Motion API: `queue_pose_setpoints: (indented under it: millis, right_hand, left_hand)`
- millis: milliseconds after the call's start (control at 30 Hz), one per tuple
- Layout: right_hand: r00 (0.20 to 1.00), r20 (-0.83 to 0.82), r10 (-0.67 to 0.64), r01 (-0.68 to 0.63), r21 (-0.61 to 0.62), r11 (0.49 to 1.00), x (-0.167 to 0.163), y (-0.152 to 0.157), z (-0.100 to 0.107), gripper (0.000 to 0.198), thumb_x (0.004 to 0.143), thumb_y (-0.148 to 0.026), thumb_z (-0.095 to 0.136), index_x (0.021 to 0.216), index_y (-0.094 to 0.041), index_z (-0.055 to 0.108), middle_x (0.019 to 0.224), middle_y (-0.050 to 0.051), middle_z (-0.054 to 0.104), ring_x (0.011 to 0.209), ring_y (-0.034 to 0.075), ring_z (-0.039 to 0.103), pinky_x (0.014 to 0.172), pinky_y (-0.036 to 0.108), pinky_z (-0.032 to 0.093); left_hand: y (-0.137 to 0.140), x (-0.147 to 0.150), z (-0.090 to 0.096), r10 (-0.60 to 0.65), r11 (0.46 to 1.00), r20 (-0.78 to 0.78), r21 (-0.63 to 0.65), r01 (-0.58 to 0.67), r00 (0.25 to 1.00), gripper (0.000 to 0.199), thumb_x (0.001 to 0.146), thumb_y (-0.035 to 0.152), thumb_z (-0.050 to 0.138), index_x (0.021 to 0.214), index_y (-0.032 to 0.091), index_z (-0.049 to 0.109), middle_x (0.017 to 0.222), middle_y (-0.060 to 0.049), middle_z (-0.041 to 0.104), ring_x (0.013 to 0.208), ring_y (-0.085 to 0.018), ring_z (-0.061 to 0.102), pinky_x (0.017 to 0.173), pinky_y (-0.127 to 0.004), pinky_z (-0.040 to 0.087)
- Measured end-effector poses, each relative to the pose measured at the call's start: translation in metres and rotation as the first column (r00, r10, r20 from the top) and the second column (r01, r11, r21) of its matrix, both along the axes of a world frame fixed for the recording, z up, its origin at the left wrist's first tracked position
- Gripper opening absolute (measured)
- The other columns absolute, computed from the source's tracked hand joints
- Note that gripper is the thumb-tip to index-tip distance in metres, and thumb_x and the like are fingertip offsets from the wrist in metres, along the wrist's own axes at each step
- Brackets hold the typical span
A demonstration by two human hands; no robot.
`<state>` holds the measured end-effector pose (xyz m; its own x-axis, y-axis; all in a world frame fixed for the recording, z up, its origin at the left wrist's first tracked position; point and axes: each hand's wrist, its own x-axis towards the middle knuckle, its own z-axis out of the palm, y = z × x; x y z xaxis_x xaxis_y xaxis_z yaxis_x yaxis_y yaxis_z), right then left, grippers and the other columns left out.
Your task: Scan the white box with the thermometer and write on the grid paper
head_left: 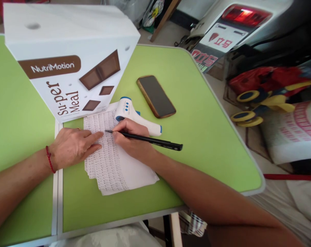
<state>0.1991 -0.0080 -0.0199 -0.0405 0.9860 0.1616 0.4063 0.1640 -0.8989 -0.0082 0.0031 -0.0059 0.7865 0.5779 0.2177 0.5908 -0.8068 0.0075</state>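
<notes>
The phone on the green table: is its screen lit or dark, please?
Dark: the phone lies face up on the table, its screen plain dark grey, showing no picture or text.

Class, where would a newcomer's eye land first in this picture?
Probably on the big white NutriMotion box, towering at upper left on the bright green table. Below it, the right hand holds a black pen over densely written paper, with the left hand at its left edge.
</notes>
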Motion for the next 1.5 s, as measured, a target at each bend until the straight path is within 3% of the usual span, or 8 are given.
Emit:
queue_pose_setpoints:
  millis: [1033, 1233, 1500]
  right_hand:
    - [0.998, 0.061, 0.019, -0.020, 0.019, 1.000, 0.0023, 0.0015, 0.0003, 0.008, 0.064, -0.015, 0.053, 0.061, -0.022, 0.050, 0.054, -0.005, 0.053, 0.050, 0.008, 0.046, 0.048, 0.023, 0.037]
    - [0.999, -0.042, -0.009, 0.010, 0.017, 1.000, 0.0017, 0.0010, -0.0002, 0.006, 0.065, -0.020, 0.053, 0.060, -0.021, 0.053, 0.053, -0.004, 0.053, 0.048, 0.009, 0.043, 0.046, 0.024, 0.036]
    - [0.999, -0.003, 0.045, -0.045, 0.030, 0.999, 0.0026, 0.0012, -0.0033, 0.007, 0.068, -0.017, 0.055, 0.061, -0.020, 0.053, 0.055, -0.004, 0.055, 0.050, 0.009, 0.047, 0.049, 0.024, 0.038]
  left_hand:
    - [0.0000, -0.0024, -0.0015, -0.004, 1.000, 0.004, 0.004, 0.004, 1.000, 0.030, 0.099, 0.039, 0.044, 0.115, 0.020, 0.060, 0.069, 0.001, 0.068, 0.054, -0.017, 0.062, 0.041, -0.026, 0.024]
    - [-0.0001, -0.0024, -0.0014, -0.010, 1.000, 0.010, 0.012, 0.010, 1.000, 0.029, 0.099, 0.039, 0.044, 0.114, 0.019, 0.060, 0.069, 0.001, 0.068, 0.053, -0.017, 0.061, 0.040, -0.026, 0.025]
    - [0.0011, -0.0017, -0.0024, -0.027, 0.998, 0.049, 0.057, 0.025, 0.998, 0.032, 0.101, 0.039, 0.039, 0.113, 0.018, 0.062, 0.066, 0.001, 0.067, 0.051, -0.017, 0.060, 0.041, -0.026, 0.024]
